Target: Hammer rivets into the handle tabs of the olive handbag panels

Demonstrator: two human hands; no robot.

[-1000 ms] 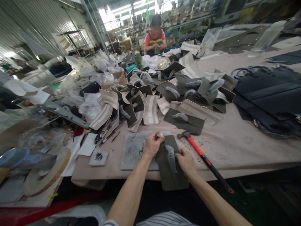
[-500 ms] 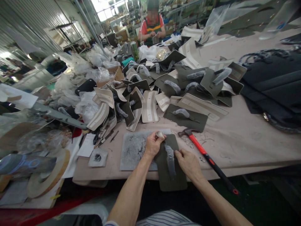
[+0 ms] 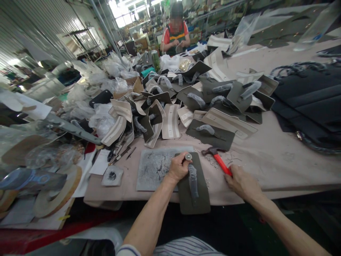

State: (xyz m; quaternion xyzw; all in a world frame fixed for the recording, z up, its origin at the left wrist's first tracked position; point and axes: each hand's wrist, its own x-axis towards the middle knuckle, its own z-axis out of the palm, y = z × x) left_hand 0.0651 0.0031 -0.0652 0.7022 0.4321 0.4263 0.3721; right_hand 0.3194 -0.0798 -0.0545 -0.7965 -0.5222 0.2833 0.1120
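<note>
Closed in my left hand [image 3: 179, 168] is a short, round-ended metal punch [image 3: 188, 156], standing at the top end of a dark olive panel [image 3: 186, 201]. A plastic-wrapped handle [image 3: 193, 182] runs along this panel, whose near end juts over the table edge. Beneath the panel's left side lies a grey, cracked slab [image 3: 151, 170]. To the right, the fingers of my right hand [image 3: 243, 182] are wrapped round the red and black grip of a claw hammer [image 3: 220, 163]. The hammer's head rests on the table, and its lower grip is hidden by the hand.
A heap of similar panels [image 3: 170, 121] with wrapped handles covers the table's middle. Hand tools [image 3: 119, 151] and a small bag of dark bits [image 3: 112, 175] lie left. Black bags [image 3: 309, 103] are stacked right. Across the table sits a co-worker [image 3: 176, 33].
My right hand has left the panel's right edge, moved right and closed on the hammer's grip. The punch in my left hand now shows its round end facing up.
</note>
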